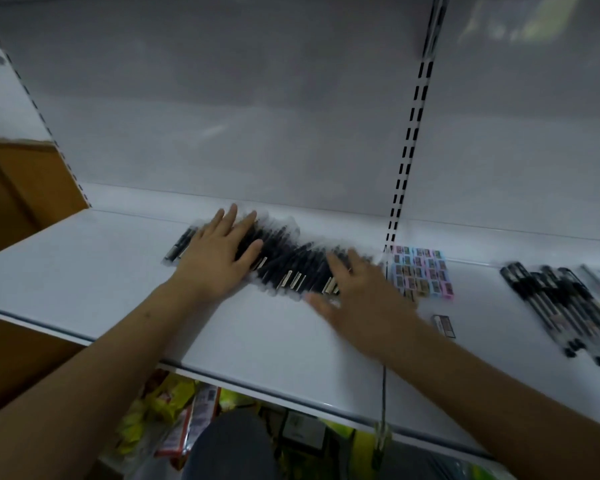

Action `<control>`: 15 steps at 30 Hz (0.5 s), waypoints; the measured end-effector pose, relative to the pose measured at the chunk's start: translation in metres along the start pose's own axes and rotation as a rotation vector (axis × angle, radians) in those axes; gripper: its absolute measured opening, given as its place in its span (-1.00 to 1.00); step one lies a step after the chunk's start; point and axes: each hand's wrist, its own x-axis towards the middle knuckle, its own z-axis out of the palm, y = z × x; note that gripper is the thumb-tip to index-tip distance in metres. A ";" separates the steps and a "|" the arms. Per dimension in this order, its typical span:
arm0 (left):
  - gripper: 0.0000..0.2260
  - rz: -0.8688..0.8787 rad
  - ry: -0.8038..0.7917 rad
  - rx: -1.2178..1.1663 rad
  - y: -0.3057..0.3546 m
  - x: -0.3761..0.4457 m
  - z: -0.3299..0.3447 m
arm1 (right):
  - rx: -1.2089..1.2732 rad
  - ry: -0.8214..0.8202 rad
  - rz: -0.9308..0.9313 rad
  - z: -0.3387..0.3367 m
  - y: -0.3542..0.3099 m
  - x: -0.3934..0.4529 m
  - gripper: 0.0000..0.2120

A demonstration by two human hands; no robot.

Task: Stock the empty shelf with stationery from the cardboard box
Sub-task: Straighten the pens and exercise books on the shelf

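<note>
Two hands flat on a row of black pens, sleeved in clear plastic, lying on the white shelf close to its back edge. Left hand spread open, fingers straight, resting on the left end of the row. Right hand also open and flat, fingers a bit blurred, over the right end. No pinching or gripping anywhere, just palms down.

The key bit: row runs left to right along the back edge, slanting a little toward the front at its right end, while each single pen points roughly front to back. So the pens sit directly under and between both hands, neither hand really nearer. Looks like evening out or spreading the row sideways, guessing from the flat palms.

Counts: one long row of pens, too blurry and overlapped for a number, surely a couple dozen. One block of pastel erasers just beside the row's right end, past the slotted upright, in roughly a grid, exact count unclear. One stray small pack nearer the front edge. One more bunch of black pens toward the right edge, again too smeared to count. No cardboard box clearly in sight.
</note>
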 end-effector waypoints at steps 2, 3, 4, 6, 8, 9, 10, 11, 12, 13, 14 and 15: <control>-0.42 -0.030 -0.033 -0.047 -0.002 0.001 0.009 | -0.011 -0.087 0.011 0.017 -0.010 0.001 -0.17; -0.44 -0.032 -0.010 -0.078 0.000 0.000 0.012 | -0.005 -0.078 0.009 0.025 -0.011 0.005 -0.14; -0.47 -0.029 0.015 -0.112 0.005 -0.002 0.012 | 0.010 -0.040 -0.007 0.031 -0.011 0.010 -0.09; -0.50 0.008 0.011 -0.168 0.016 -0.005 0.012 | 0.049 0.029 -0.045 0.036 -0.009 0.017 0.02; -0.49 0.080 -0.056 -0.197 0.025 -0.008 0.009 | 0.114 0.066 -0.070 0.037 -0.009 0.023 0.02; -0.48 0.122 -0.089 -0.204 0.027 -0.009 0.007 | 0.159 0.101 -0.067 0.037 -0.009 0.025 0.01; -0.47 0.159 -0.107 -0.210 0.026 -0.011 0.005 | 0.188 0.147 -0.059 0.037 -0.008 0.028 0.00; -0.46 0.201 -0.105 -0.214 0.024 -0.012 0.003 | 0.187 0.185 -0.059 0.039 -0.008 0.029 -0.02; -0.45 0.265 -0.094 -0.198 0.020 -0.014 0.002 | 0.166 0.213 -0.073 0.040 -0.008 0.030 -0.03; -0.45 0.353 -0.093 -0.144 0.016 -0.016 0.001 | 0.141 0.230 -0.093 0.042 -0.008 0.030 -0.04; -0.47 0.447 -0.102 -0.059 0.013 -0.017 0.001 | 0.112 0.229 -0.107 0.044 -0.007 0.030 -0.02; -0.48 0.530 -0.113 0.032 0.009 -0.017 0.002 | 0.085 0.215 -0.112 0.045 -0.006 0.029 0.00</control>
